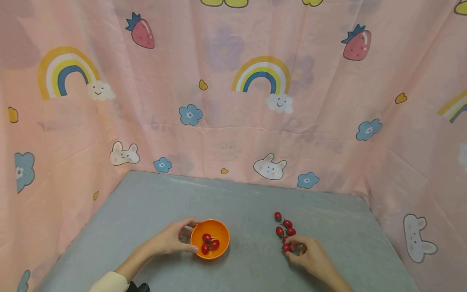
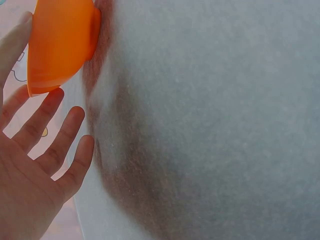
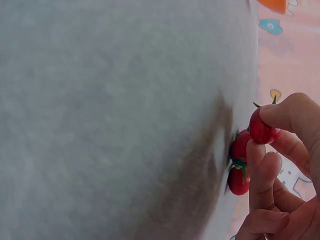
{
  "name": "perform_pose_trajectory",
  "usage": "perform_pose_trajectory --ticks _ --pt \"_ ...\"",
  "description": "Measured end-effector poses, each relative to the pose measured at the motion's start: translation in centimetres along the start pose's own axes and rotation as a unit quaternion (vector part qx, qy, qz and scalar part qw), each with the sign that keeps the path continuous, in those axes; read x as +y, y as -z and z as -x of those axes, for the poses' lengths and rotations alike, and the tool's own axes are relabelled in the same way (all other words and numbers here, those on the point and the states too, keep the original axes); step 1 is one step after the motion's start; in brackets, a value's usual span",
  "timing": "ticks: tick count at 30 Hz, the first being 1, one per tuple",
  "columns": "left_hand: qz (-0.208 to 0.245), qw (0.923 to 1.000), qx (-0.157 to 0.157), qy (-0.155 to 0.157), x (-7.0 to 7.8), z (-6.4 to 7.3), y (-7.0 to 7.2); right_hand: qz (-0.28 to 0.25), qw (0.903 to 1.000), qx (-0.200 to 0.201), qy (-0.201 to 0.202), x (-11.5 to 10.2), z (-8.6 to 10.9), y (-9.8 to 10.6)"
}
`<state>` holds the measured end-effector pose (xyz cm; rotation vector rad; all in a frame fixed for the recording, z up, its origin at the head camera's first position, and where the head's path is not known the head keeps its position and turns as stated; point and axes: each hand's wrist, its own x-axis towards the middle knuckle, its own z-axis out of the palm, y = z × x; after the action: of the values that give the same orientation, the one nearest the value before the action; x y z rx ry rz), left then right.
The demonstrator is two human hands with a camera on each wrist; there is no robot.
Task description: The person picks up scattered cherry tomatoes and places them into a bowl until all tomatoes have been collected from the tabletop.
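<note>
My left hand (image 1: 174, 238) holds the orange bowl (image 1: 225, 235) from its left side, thumb at the near rim and fingers at the far rim. In the left wrist view the bowl (image 2: 60, 45) lies between the thumb and the fingers, and the other fingers are spread. Three red cherry tomatoes (image 1: 206, 238) with green stems sit in the bowl. On the right, my right hand (image 1: 310, 253) pinches a cherry tomato (image 3: 261, 127) between thumb and fingers. Right behind it, other cherry tomatoes (image 3: 239, 181) are partly covered by the fingers.
Several cherry tomatoes (image 1: 288, 224) lie in a loose row on the grey table (image 1: 233, 198), reaching away from the right hand. A pink printed curtain (image 1: 233, 134) hangs behind and at both sides of the table. A black object (image 1: 138, 287) shows by the left sleeve.
</note>
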<state>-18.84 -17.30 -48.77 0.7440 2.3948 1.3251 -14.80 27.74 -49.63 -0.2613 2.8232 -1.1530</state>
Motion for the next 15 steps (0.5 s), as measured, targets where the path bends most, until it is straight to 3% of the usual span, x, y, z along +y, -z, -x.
perform_pose_trajectory --ticks 15 --pt "0.000 1.0000 0.000 -0.002 0.1 0.1 0.1 -0.028 0.9989 -0.014 0.035 -0.9 -1.1 2.0"
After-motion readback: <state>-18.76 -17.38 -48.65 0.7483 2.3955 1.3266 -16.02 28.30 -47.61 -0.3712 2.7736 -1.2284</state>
